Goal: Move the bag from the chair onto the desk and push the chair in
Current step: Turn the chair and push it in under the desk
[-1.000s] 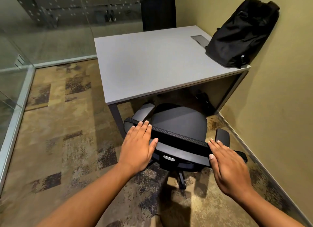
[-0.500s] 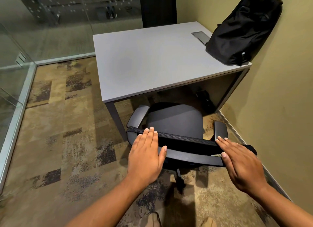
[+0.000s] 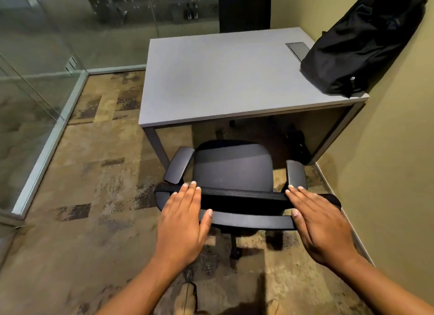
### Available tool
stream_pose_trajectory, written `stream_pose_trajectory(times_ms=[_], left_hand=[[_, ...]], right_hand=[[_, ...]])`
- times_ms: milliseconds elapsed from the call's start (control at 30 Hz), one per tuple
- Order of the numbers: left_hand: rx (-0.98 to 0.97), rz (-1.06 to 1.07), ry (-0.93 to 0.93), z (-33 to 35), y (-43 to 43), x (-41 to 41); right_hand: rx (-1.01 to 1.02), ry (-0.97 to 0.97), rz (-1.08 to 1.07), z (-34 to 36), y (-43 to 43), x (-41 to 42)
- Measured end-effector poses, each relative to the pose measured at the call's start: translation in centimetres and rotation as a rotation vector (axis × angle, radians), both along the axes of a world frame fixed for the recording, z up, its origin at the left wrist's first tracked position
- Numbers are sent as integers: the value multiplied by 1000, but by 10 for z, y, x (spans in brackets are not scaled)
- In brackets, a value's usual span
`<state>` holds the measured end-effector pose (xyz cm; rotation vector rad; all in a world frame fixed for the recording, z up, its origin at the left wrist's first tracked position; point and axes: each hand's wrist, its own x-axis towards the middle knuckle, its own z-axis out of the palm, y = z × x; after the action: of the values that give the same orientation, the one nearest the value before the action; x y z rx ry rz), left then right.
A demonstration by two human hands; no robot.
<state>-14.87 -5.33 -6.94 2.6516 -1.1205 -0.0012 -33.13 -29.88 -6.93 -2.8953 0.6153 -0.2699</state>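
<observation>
The black bag (image 3: 359, 44) lies on the grey desk (image 3: 218, 84) at its far right corner, leaning against the wall. A dark grey office chair (image 3: 232, 171) stands in front of the desk, facing it, its seat just short of the desk's front edge. Both of my hands lie flat on top of the backrest with the fingers stretched forward. My left hand (image 3: 183, 223) is at the left end. My right hand (image 3: 321, 225) is at the right end. Neither hand is wrapped around anything.
A yellow-green wall (image 3: 387, 173) runs close along the right of the desk and chair. Glass partitions (image 3: 35, 84) close off the left and back. A second dark chair (image 3: 244, 6) stands behind the desk. Patterned carpet (image 3: 94, 197) lies open to the left.
The chair has swung from an angle to face the desk more squarely. My hands stayed flat on its backrest and moved with it. The bag has not moved.
</observation>
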Motion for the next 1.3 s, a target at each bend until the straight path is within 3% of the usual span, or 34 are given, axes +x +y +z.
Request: stream_pose_trajectory(times_ms=[267,500,1300], left_hand=[[12,89,-6,-1,-24,-36],[4,110,4,-3,-30,-40],[14,101,-14,-2,-44,-20]], right_hand=[[-16,19,104,0,-40,-13],[-20,40,-36,-3,-26,-16],[-24,30,-46,8,-37,5]])
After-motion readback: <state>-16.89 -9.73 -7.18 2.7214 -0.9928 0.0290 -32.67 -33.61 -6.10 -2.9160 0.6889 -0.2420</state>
